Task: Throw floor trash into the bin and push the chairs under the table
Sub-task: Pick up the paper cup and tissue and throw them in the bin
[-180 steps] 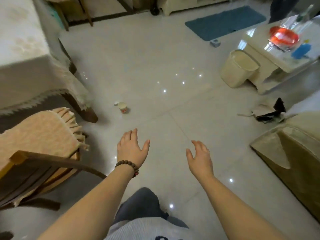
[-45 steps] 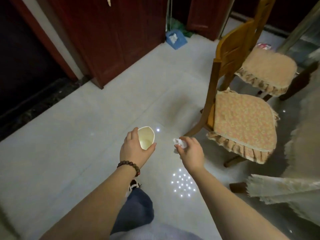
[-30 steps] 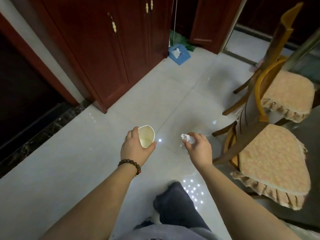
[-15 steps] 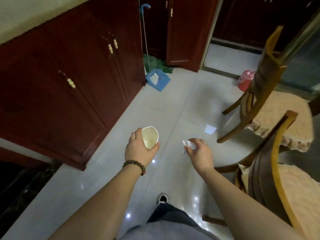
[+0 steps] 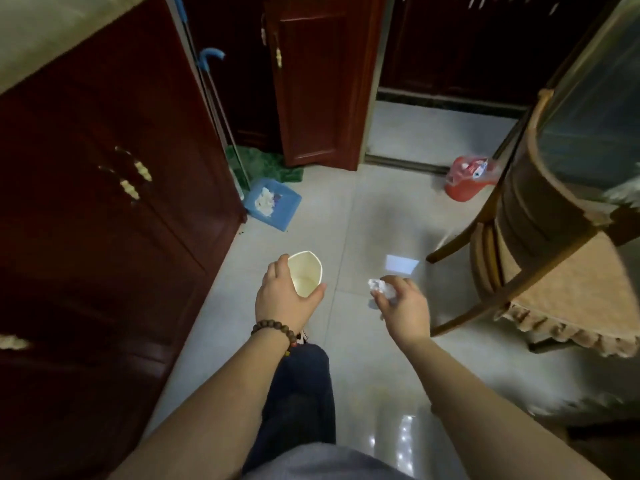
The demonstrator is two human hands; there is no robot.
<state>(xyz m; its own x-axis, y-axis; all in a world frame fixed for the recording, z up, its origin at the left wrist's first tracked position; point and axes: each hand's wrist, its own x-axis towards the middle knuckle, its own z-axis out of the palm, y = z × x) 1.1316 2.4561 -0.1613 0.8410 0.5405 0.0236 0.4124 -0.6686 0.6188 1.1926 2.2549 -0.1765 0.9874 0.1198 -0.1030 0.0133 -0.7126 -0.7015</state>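
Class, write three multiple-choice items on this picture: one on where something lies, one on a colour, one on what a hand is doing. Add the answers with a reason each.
1. Where is the dustpan?
A. on the chair
B. on the floor by the cabinet
C. in the right hand

2. What colour is the bin?
A. red
B. green
C. black

3. What is the left hand doing?
A. hanging open
B. pressing the floor
C. holding a cup

Answers:
1 B: it lies on the floor tiles at the foot of the dark cabinet.
2 A: it shows red beside the chair.
3 C: its fingers curl round the cup, while the right hand pinches a crumpled wad.
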